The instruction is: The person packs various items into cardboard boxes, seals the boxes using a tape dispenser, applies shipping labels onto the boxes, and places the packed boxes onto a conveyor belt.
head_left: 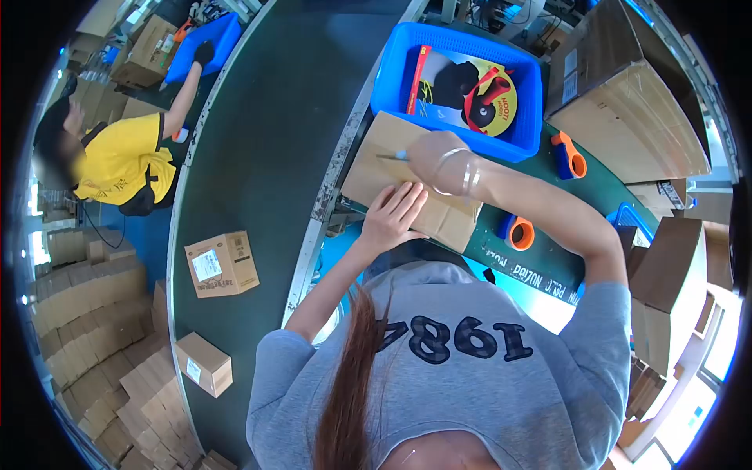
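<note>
A brown cardboard box (372,168) lies in front of me at the edge of the work table, its top flaps facing up. My left hand (394,215) rests flat on the near part of the box, fingers stretched out and holding nothing. Over the top of the box, my right hand (435,160) is closed around a thin pen-like tool (390,156) with a pale blue part; its exact kind is too small to tell. The tool points left across the cardboard, and I cannot tell whether its tip touches.
Beyond the box stands a blue basket (462,143) of goods. Orange tape dispensers (518,233) lie to the right, near a large carton (619,117). Two boxes (222,265) sit on the green conveyor (258,141). A co-worker in yellow (129,157) reaches toward another blue basket (205,47).
</note>
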A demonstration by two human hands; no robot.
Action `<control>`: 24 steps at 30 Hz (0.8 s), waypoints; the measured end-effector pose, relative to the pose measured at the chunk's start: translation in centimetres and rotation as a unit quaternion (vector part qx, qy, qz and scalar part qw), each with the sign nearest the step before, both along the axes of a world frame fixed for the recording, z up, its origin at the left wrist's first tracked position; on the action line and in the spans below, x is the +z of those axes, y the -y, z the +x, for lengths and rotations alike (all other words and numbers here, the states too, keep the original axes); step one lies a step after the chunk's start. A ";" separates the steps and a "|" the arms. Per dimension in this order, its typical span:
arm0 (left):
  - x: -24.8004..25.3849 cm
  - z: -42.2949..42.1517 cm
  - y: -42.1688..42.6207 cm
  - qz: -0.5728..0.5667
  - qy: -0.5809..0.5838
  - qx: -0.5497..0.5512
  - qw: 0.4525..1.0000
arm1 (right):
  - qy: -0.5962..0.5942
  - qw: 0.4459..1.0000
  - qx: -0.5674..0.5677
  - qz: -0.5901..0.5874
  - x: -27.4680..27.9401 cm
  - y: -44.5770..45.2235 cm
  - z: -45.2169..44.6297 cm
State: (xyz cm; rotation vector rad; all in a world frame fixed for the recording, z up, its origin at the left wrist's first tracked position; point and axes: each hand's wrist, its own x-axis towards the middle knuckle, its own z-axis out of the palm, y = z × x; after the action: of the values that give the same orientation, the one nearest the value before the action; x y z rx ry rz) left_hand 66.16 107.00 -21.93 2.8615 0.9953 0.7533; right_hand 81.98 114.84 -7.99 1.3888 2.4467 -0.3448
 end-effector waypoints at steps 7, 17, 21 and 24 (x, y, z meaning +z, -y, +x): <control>-0.1 -0.2 -1.7 0.042 0.007 -0.031 0.999 | 0.090 0.994 0.020 -0.053 1.0 8.3 10.6; -0.7 -0.5 -3.2 0.069 0.033 -0.056 0.995 | -0.112 0.969 -0.163 0.150 -2.4 2.2 7.1; -0.6 0.2 -3.1 0.086 0.024 -0.053 0.995 | -0.142 0.973 -0.076 0.166 -7.1 -1.1 5.8; -0.6 0.4 -2.9 0.088 0.028 -0.045 0.995 | -0.135 0.984 -0.054 0.101 -6.4 -1.9 5.2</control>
State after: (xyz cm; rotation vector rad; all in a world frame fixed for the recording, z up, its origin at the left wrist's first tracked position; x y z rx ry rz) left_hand 66.52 109.90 -22.54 2.9879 0.8269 0.9525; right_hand 87.18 116.75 -14.36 1.6597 2.6947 -0.3362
